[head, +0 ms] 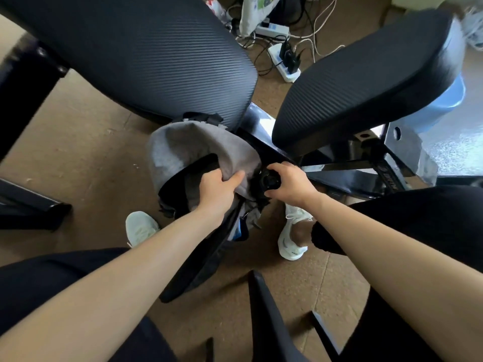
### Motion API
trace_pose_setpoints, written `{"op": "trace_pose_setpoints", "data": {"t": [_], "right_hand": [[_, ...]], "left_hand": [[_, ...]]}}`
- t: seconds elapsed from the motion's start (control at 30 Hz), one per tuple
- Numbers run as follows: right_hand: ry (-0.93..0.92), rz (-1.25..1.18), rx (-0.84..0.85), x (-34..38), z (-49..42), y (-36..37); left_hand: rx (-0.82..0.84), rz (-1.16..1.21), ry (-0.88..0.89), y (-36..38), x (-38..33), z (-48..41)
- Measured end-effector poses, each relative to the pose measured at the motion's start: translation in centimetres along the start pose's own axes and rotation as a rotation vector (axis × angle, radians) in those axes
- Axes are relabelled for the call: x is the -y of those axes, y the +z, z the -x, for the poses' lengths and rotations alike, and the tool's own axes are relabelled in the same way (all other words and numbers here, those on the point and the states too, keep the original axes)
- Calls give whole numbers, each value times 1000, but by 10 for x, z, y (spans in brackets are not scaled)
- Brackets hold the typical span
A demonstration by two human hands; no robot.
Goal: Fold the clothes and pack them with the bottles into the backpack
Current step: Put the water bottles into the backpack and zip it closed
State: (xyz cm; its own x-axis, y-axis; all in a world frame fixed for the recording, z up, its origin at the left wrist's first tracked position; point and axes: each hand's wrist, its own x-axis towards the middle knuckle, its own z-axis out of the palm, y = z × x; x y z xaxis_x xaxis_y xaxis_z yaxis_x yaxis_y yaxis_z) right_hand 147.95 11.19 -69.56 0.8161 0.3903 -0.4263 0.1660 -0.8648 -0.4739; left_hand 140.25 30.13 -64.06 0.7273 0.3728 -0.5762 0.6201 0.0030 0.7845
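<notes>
Backpack (pixel 188 147) is sitting on the floor between the feet, mid-frame. Left hand (pixel 217 189) is gripping its grey edge, holding the mouth open. Right hand (pixel 292 182) is clenching a black bottle (pixel 270 181) at the pack's 3 o'clock, likely for upright entry.

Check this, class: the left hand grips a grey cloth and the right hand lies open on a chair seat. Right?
Wrong on one point: the head view shows the right hand gripping a black round object beside the grey cloth, not lying open on a seat. The left hand does grip that cloth.
</notes>
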Motion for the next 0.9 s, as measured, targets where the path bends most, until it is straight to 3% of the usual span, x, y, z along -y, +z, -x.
{"op": "trace_pose_setpoints", "data": {"t": [0.2, 0.37, 0.6, 0.67, 0.8, 0.9], "right_hand": [[39, 37, -33, 14, -11, 14], [-194, 222, 57, 11, -17, 13], [-260, 171, 34, 17, -22, 5], [-229, 120, 19, 22, -23, 2], [5, 97, -35, 30, -30, -12], [-122, 194, 34, 35, -28, -8]], "left_hand": [[8, 39, 41, 4, -7, -5], [17, 24, 49, 5, -10, -7], [26, 118, 98, -11, -18, -18], [38, 125, 90, -15, -16, -17], [9, 166, 102, -22, -15, -13], [29, 184, 100, -24, -17, -8]]}}
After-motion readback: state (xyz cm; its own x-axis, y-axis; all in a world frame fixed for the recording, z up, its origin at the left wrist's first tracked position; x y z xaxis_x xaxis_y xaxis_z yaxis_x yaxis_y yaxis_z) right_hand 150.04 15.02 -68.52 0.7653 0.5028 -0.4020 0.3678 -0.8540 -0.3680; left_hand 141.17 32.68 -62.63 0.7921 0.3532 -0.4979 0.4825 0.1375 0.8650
